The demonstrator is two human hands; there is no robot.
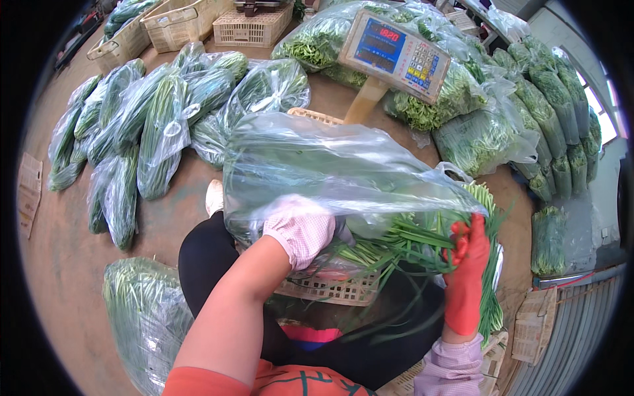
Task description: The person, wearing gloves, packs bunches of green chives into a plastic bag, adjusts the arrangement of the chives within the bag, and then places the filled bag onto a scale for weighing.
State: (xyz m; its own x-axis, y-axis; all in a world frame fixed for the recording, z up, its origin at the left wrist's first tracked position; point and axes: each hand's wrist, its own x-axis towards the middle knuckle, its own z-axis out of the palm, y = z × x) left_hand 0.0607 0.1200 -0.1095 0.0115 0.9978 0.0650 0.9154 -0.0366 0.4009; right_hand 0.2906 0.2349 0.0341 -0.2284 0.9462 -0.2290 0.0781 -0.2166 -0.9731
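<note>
A large clear plastic bag (317,158) stretches across the middle, over a beige crate (327,290) between my legs. Long thin green leaves, like garlic chives (396,241), lie partly under its near edge. My left hand (341,231), below a pink checked sleeve cuff, reaches to the bag's near side among the stalks; its fingers are hidden. At the right end, my right hand (467,254) in a red glove is closed at the bag's taut corner, with leaf tips against its fingers. More green stalks (490,290) stand beside that hand.
A digital scale display (395,56) on a post stands just beyond the bag. Bagged greens (162,125) lie at the left, and stacked bagged bundles (551,105) at the right. Another bag of greens (145,317) rests beside my left leg. Beige crates (188,26) stand at the back.
</note>
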